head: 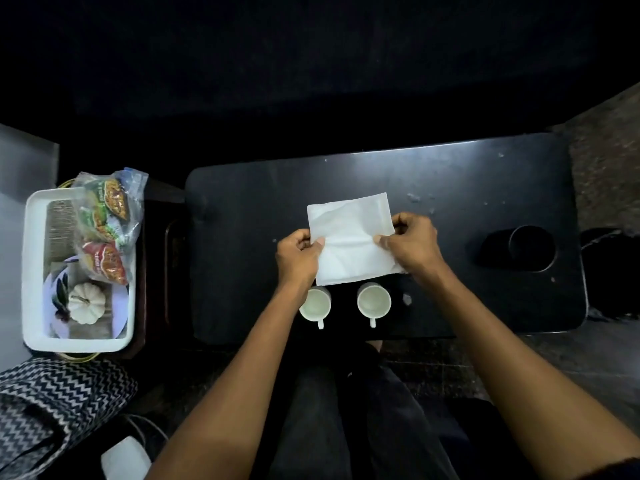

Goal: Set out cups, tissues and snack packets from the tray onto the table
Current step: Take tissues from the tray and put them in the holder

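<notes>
Nearest the person, two white cups stand upright on the front edge of the dark table (450, 188): the left cup (314, 303) and the right cup (374, 302), side by side and apart, mouths up, each handle pointing back toward the person, probably so they are easy to take up from the seat. Just beyond them both hands hold one white tissue (349, 237) above the table, its near edge over the cups' far rims. The left hand (299, 252) pinches the tissue's left edge with the thumb on top and the fingers curled beneath; the right hand (412, 242) pinches the right edge the same way. Gripping opposite edges keeps the thin sheet stretched flat, which suits unfolding it or laying it down smoothly. The tissue is roughly rectangular, its longer axis running near to far with a slight tilt, the far corner leaning right. Whether it touches the table cannot be told. Farther right a dark round cup holder (531, 248) is sunk in the table. Well off to the left, on a separate stand, the white tray (33, 271) holds a clear bag of snack packets (107, 220), lying lengthways along the tray, and a small white pumpkin (86, 303) on a plate. By my reading the cups are out, the tissue is in hand and the packets are not yet moved.
</notes>
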Motion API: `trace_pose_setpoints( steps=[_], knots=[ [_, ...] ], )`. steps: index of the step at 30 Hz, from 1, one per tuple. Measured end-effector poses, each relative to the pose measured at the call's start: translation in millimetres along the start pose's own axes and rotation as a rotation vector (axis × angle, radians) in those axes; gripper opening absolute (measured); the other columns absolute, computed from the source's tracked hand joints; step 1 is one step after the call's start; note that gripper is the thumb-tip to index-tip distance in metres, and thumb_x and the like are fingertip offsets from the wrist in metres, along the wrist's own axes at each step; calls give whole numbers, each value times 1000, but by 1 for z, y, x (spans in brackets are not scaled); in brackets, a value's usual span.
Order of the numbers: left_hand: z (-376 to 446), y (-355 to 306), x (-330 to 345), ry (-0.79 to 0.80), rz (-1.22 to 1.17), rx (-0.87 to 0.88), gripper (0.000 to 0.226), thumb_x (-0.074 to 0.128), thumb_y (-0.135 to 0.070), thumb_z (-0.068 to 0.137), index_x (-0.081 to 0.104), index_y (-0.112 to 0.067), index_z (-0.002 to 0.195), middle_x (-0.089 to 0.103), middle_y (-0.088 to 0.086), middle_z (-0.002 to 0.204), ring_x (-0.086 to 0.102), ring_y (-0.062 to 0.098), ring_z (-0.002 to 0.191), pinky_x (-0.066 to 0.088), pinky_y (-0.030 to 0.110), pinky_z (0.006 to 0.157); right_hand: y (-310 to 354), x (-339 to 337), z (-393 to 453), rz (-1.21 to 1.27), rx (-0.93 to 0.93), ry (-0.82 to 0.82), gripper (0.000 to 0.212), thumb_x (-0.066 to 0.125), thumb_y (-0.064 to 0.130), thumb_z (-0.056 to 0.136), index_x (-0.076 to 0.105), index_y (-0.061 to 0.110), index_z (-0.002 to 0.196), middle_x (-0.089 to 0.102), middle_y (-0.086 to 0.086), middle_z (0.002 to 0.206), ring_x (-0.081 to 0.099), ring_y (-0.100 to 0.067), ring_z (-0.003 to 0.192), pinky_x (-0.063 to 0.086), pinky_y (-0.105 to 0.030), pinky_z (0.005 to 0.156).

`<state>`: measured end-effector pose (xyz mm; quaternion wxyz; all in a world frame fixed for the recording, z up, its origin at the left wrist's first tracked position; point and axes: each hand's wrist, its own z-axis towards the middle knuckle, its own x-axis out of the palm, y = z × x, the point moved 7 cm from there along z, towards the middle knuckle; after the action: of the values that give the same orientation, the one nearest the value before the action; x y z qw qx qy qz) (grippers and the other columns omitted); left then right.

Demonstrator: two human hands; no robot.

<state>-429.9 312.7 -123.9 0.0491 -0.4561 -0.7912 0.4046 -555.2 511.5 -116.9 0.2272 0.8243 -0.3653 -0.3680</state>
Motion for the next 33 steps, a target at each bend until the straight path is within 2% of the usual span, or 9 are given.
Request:
trace_pose_setpoints(
  steps=[2, 5, 10, 14, 18, 22, 25, 28, 33],
  knots=[
    [2, -1, -2, 16, 4, 0, 6, 68, -5, 90, 72, -9, 91, 77, 16, 98, 71, 20, 82, 61, 40, 80, -4, 4, 0, 41, 21, 28, 14, 80, 13, 72, 71, 19, 79, 74, 1, 82, 66, -13, 73, 56, -26, 65],
    [2, -6, 1, 70, -4, 22, 9, 66, -1, 91, 71, -8, 96, 75, 14, 97, 69, 18, 81, 60, 28, 71, -11, 3, 4, 147, 80, 117, 18, 80, 9, 73, 67, 20, 75, 73, 4, 81, 68, -14, 72, 51, -23, 55],
    [1, -18, 23, 175, 69, 83, 17, 65, 5, 90, 70, -2, 105, 72, 10, 98, 66, 13, 80, 55, 16, 68, -32, -24, 3, 279, 123, 150, 19, 74, -4, 78, 67, 9, 91, 74, -6, 84, 71, -26, 71, 59, -50, 61],
    [-5, -20, 58, 260, 99, 73, 15, 66, 3, 90, 69, -2, 103, 71, 14, 97, 64, 21, 86, 54, 32, 78, -54, -57, -6, 431, 129, 118, 25, 69, -13, 80, 68, 12, 85, 72, 8, 63, 67, -10, 51, 54, -27, 43],
    [-21, -20, 106, 367, 134, 86, 13, 69, 1, 90, 69, -10, 94, 72, 12, 92, 66, 21, 82, 55, 34, 79, -82, -91, -20, 523, 166, 144, 16, 72, 10, 82, 73, 16, 97, 76, 1, 85, 71, -20, 65, 55, -29, 50],
    [-43, -14, 157, 488, 159, 81, 17, 72, 1, 86, 68, -15, 85, 72, 3, 81, 67, 16, 71, 58, 30, 71, -110, -122, -30, 498, 157, 3, 35, 83, -2, 70, 75, 11, 101, 77, 2, 92, 74, -9, 76, 57, -22, 62],
    [-56, -8, 187, 506, 213, 97, 18, 78, -3, 82, 69, -18, 86, 74, 0, 83, 70, 13, 73, 59, 27, 71, -128, -146, -38, 479, 193, -87, 32, 82, -9, 67, 75, 12, 89, 76, 7, 80, 71, -5, 67, 56, -19, 60],
    [-68, 3, 218, 513, 227, 47, 20, 80, -4, 80, 70, -19, 90, 76, 4, 90, 72, 18, 80, 61, 30, 78, -145, -174, -44, 490, 206, -170, 28, 79, -12, 68, 75, 2, 92, 74, 7, 69, 69, -6, 58, 54, -20, 54],
    [-83, 10, 268, 530, 288, 56, 16, 71, 1, 85, 68, -12, 94, 67, 0, 73, 62, 14, 66, 53, 21, 67, -169, -223, -50, 492, 222, -325, 21, 75, -12, 70, 75, 4, 82, 68, 11, 54, 63, -4, 49, 51, -18, 48]
  ],
)
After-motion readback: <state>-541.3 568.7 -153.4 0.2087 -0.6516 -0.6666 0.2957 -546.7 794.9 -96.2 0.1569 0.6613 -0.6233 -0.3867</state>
